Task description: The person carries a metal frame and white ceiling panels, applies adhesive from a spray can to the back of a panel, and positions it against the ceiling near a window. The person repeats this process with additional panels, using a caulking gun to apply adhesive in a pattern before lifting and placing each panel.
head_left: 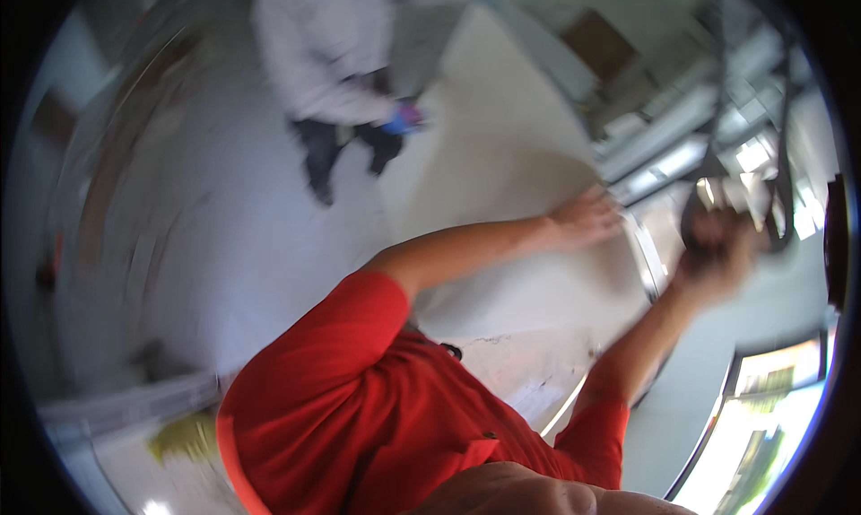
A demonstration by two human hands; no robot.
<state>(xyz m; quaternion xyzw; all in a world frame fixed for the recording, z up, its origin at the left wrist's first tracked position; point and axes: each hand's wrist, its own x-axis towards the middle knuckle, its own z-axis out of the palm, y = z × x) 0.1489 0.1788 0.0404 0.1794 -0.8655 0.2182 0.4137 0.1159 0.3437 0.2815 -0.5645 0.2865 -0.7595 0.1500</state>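
With the left hand (585, 217) spread flat on the pale panel (502, 156) and the right hand (717, 250) gripping a blurred dark object (708, 226), a hurried motion could loosen that grip.

My shirt (359, 407) is red cloth, matt and soft-looking, with small dark buttons. My left hand (587, 217) lies on a pale board (502, 156), smooth and matt, like painted or laminated sheet; lower down its face looks scuffed and marked. My right hand (717, 255) is closed on something dark (708, 228), too blurred to tell its material. Beside it a rail (647, 255) shines like bare metal. The floor (242, 246) is pale grey, smooth, with a dull sheen. Another person's top (314, 48) is light matt cloth.
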